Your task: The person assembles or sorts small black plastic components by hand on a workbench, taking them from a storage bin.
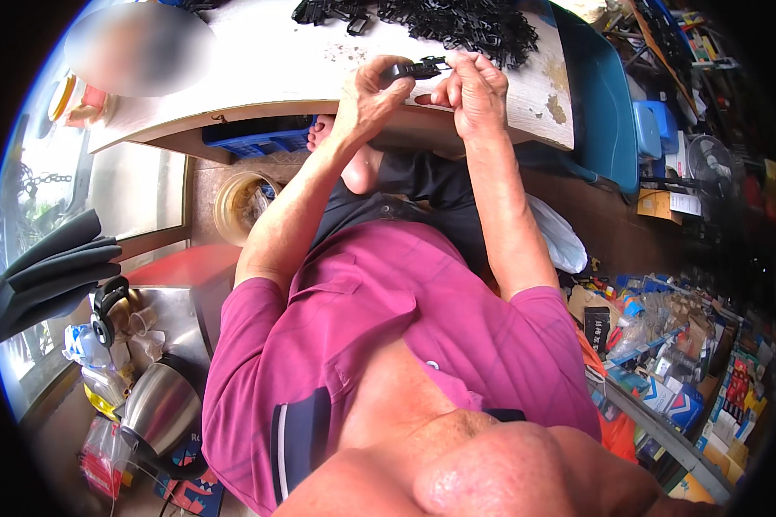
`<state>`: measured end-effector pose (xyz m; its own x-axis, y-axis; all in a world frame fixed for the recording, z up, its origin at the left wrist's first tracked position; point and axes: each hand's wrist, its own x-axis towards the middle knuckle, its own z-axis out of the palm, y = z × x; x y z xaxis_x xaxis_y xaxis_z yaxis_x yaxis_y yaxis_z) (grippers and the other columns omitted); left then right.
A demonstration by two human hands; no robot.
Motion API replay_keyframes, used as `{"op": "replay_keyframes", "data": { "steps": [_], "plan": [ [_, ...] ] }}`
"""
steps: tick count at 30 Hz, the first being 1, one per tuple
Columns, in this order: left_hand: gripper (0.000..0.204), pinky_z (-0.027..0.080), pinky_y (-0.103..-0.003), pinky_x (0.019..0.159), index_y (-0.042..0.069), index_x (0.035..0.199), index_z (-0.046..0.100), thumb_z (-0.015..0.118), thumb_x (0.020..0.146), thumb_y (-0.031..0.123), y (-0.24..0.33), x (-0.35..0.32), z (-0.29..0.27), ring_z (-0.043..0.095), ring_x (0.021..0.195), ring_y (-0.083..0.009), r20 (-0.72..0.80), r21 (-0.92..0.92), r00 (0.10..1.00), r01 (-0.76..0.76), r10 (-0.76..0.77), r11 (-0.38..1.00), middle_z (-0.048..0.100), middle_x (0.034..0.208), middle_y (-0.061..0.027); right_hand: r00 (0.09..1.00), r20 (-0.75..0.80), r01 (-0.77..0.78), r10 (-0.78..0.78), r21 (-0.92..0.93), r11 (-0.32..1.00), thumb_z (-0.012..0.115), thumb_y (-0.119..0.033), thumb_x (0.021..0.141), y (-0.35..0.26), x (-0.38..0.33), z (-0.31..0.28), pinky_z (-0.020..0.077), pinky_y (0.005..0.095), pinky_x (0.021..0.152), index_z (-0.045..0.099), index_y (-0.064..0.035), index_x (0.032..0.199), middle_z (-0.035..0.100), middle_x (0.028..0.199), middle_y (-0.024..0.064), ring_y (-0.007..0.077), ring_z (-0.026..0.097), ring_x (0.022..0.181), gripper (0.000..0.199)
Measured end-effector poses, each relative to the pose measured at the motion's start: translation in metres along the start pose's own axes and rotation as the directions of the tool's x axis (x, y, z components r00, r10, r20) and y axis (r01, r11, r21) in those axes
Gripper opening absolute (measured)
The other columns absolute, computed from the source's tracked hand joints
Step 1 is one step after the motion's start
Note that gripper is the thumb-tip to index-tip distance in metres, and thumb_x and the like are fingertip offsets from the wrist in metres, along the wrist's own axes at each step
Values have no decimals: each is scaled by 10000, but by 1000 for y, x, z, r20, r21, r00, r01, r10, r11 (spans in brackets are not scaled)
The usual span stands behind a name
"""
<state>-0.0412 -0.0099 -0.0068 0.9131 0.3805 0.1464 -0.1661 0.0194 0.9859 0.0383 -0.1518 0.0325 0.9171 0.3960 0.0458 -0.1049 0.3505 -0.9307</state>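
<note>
Over the near edge of a worn white table [263,65], as the head view showed it, a seated person in a magenta shirt [353,284] worked with both bare hands on a small black piece [424,67]. The left hand [372,96] grasped one end of it between thumb and fingers, while the right hand [477,93] pinched the other end with its fingertips; whether it was one part or two joined ones could not be told. The piece was held up between the hands, just short of a dark heap of black parts [470,30], with a smaller cluster [332,10] lying to its left. A teal chair [597,103] stood beyond the table's right end. The step in hand appeared to be close fingertip work on that single piece, its end being fitted or adjusted. The next move seemed to call for a steady left grip and a small, careful push or pull from the right, before the piece could be put down.
</note>
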Motion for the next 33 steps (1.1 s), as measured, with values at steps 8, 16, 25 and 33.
{"op": "replay_keyframes", "data": {
  "steps": [8, 16, 25, 33],
  "plan": [
    [353, 501, -300, 639, 21, 1094, 662, 651, 792, 205, -6, 2, 1, 611, 648, -146, 49, 222, 996, -77, 68, 972, 659, 739, -110, 1000, -27, 0, -1, -61, 998, 653, -84, 869, 10, -1, -2, 462, 284, 416, 576, -31, 775, 450, 468, -3, 133, 470, 366, 132],
    [387, 506, -337, 651, 21, 1114, 652, 627, 794, 237, -8, 3, 0, 629, 649, -204, 87, 259, 992, -109, 89, 960, 664, 753, -143, 998, -64, -4, -2, -91, 996, 662, -81, 860, 17, -5, 1, 443, 271, 400, 576, -33, 755, 455, 479, -5, 112, 440, 363, 145],
    [372, 526, -362, 752, 30, 1060, 680, 620, 851, 332, 7, 2, 12, 691, 787, -280, -26, 258, 995, -85, 95, 962, 703, 848, -171, 997, -73, 8, -13, -72, 997, 686, -55, 808, 29, -1, 1, 371, 235, 393, 607, -28, 755, 598, 630, 26, 89, 520, 456, 99],
    [204, 512, -281, 637, 22, 921, 707, 670, 847, 208, 2, -2, -1, 642, 678, -121, -206, -14, 978, 24, -26, 1000, 688, 732, -77, 984, -65, -172, 163, -172, 970, 694, -98, 790, 15, 1, 28, 506, 313, 390, 574, -18, 819, 592, 667, 69, 125, 540, 459, 147]
  ]
}}
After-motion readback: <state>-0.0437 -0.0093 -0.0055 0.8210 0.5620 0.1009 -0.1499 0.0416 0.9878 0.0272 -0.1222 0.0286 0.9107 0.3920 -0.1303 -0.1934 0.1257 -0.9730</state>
